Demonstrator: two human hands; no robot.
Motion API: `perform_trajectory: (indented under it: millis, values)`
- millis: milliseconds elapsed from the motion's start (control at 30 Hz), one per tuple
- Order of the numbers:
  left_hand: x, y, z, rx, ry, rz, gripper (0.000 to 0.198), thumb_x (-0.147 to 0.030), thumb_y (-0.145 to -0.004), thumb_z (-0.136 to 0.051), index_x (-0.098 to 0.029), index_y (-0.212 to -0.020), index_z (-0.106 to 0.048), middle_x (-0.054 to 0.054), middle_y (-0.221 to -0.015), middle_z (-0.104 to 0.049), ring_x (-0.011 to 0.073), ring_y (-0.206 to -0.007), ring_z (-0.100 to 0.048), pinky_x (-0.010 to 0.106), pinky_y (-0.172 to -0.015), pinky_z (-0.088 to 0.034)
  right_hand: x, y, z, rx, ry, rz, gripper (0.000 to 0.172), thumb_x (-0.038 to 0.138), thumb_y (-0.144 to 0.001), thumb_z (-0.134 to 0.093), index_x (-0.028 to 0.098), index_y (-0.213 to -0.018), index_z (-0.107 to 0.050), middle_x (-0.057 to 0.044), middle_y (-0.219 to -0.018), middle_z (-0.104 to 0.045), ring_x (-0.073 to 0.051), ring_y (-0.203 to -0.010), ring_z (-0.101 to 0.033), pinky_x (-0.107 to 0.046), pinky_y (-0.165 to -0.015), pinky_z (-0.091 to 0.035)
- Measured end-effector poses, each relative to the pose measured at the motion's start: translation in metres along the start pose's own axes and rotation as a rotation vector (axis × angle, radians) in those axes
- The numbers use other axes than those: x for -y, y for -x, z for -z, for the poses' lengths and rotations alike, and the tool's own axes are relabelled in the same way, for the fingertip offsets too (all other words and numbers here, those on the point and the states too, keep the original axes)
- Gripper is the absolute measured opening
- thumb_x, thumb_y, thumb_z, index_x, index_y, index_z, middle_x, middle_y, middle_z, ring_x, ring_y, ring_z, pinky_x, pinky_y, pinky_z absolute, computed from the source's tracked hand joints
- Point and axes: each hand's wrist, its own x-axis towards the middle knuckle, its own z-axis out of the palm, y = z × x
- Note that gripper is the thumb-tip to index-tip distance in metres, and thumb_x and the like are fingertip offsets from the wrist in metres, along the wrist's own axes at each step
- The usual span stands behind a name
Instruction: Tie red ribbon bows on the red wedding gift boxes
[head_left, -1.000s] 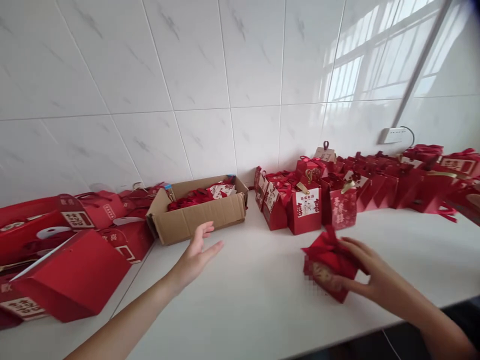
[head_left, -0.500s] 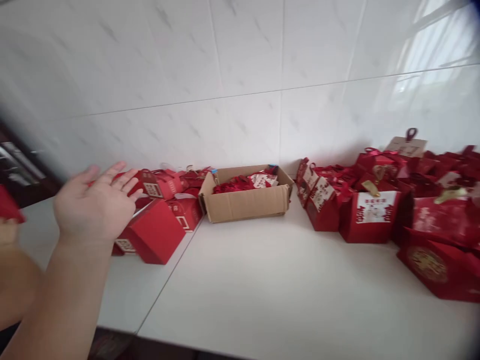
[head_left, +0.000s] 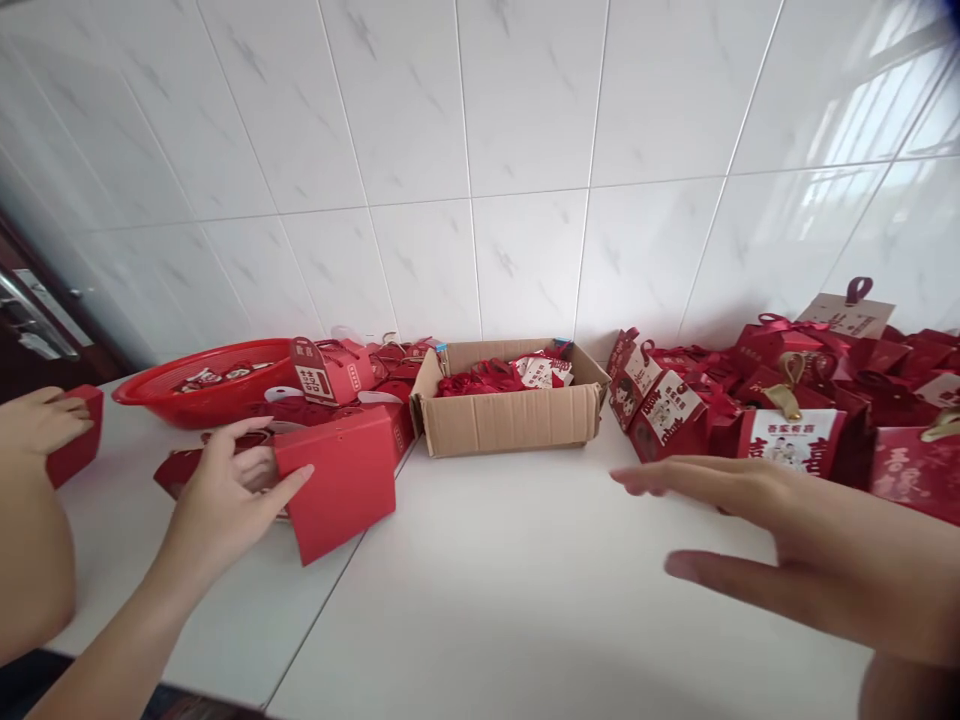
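Note:
My left hand [head_left: 229, 490] is closed on the left edge of a red gift box [head_left: 341, 485], thumb on its near face and the other fingers behind it. The box shows a plain red side and stands at the left part of the counter. On the right, my right hand [head_left: 780, 540] hangs over the counter with fingers stretched out and thumb apart, holding nothing. Close behind it stands a dark red gift box with a white printed card [head_left: 791, 440].
An open cardboard box [head_left: 510, 422] of red ribbon and cards sits mid-counter. At left are a red plastic basin [head_left: 165, 405] and more red boxes. Many finished-looking gift boxes [head_left: 667, 415] crowd the right. Another person's hand [head_left: 41, 425] grips a red box at far left.
My left hand has come down from above the boxes and taken hold of a red one. My right hand has entered from the right. The view has shifted left, showing the basin.

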Motion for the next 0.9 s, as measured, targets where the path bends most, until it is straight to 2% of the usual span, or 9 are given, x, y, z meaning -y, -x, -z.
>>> perform_trajectory:
  millis: [67,200,267,333,467,567,633,767,900]
  values:
    - [-0.023,0.014,-0.006,0.098,0.164,-0.036,0.068,-0.035,-0.063,-0.076,-0.029,-0.12,-0.039,0.003,-0.087,-0.069,0.0238,-0.084,-0.067,0.033,-0.068,-0.056,0.008,-0.019,-0.006,-0.085,-0.061,-0.022,0.06,0.042,-0.077,-0.067,0.039,-0.134,-0.046,-0.005,-0.122,-0.063,-0.032,-0.102,-0.063,-0.047,-0.082,-0.056]
    - [-0.07,0.043,-0.04,0.34,0.419,-0.158,0.06,-0.032,-0.068,-0.074,-0.031,-0.117,-0.039,0.005,-0.103,-0.069,0.0232,-0.091,-0.067,0.037,-0.082,-0.054,0.023,-0.06,-0.039,-0.272,-0.419,-0.017,0.082,0.042,-0.077,-0.068,0.037,-0.145,-0.021,-0.006,-0.132,-0.053,-0.027,-0.124,-0.049,-0.046,-0.098,-0.046]
    - [-0.087,0.053,-0.063,0.418,0.463,-0.22,0.059,-0.029,-0.071,-0.072,-0.03,-0.119,-0.038,0.005,-0.103,-0.069,0.023,-0.092,-0.066,0.038,-0.084,-0.053,0.022,-0.076,-0.054,-0.231,-0.648,0.032,0.091,0.04,-0.075,-0.071,0.033,-0.146,-0.014,-0.009,-0.13,-0.054,-0.026,-0.125,-0.047,-0.046,-0.101,-0.043]
    - [-0.098,0.056,-0.087,0.475,0.511,-0.275,0.059,-0.026,-0.074,-0.069,-0.028,-0.123,-0.035,0.006,-0.103,-0.067,0.0223,-0.093,-0.065,0.038,-0.086,-0.051,0.013,-0.085,-0.064,-0.188,-0.881,0.056,0.086,0.037,-0.08,-0.067,0.032,-0.146,-0.012,-0.008,-0.114,-0.063,-0.023,-0.113,-0.057,-0.044,-0.094,-0.048]
    - [-0.103,0.053,-0.125,0.602,0.511,-0.285,0.048,-0.027,-0.076,-0.066,-0.023,-0.119,-0.046,0.008,-0.106,-0.065,0.0224,-0.095,-0.063,0.034,-0.083,-0.05,-0.015,-0.084,-0.075,-0.284,-0.973,-0.012,0.065,0.036,-0.081,-0.065,0.032,-0.137,-0.033,-0.004,-0.094,-0.068,-0.021,-0.091,-0.065,-0.039,-0.08,-0.055]
    - [-0.1,0.05,-0.145,0.74,0.454,-0.222,0.027,-0.034,-0.079,-0.063,-0.019,-0.101,-0.059,0.007,-0.097,-0.065,0.0216,-0.087,-0.063,0.032,-0.075,-0.05,-0.035,-0.075,-0.083,-0.318,-0.831,-0.116,0.033,0.04,-0.078,-0.067,0.024,-0.106,-0.059,-0.004,-0.088,-0.066,-0.02,-0.085,-0.065,-0.037,-0.079,-0.054]
    - [-0.098,0.052,-0.153,0.779,0.422,-0.21,0.023,-0.038,-0.081,-0.06,-0.019,-0.094,-0.061,0.006,-0.092,-0.064,0.0209,-0.085,-0.062,0.031,-0.073,-0.049,-0.043,-0.068,-0.089,-0.33,-0.824,-0.175,0.025,0.042,-0.078,-0.066,0.021,-0.09,-0.062,-0.005,-0.093,-0.064,-0.019,-0.088,-0.063,-0.035,-0.08,-0.054]
    - [-0.096,0.062,-0.163,0.695,0.361,-0.296,0.021,-0.04,-0.082,-0.059,-0.019,-0.08,-0.06,0.003,-0.085,-0.057,0.0188,-0.083,-0.057,0.028,-0.072,-0.045,-0.042,-0.056,-0.098,-0.355,-0.955,-0.214,0.024,0.043,-0.077,-0.067,0.02,-0.084,-0.06,-0.01,-0.126,-0.05,-0.022,-0.109,-0.057,-0.032,-0.08,-0.053]
    - [-0.107,0.067,-0.168,0.724,0.381,-0.348,0.023,-0.041,-0.082,-0.059,-0.019,-0.075,-0.059,0.003,-0.081,-0.058,0.0175,-0.078,-0.057,0.027,-0.07,-0.045,-0.039,-0.043,-0.106,-0.333,-1.183,-0.252,0.025,0.042,-0.08,-0.065,0.021,-0.088,-0.053,-0.005,-0.098,-0.063,-0.018,-0.084,-0.063,-0.03,-0.067,-0.052]
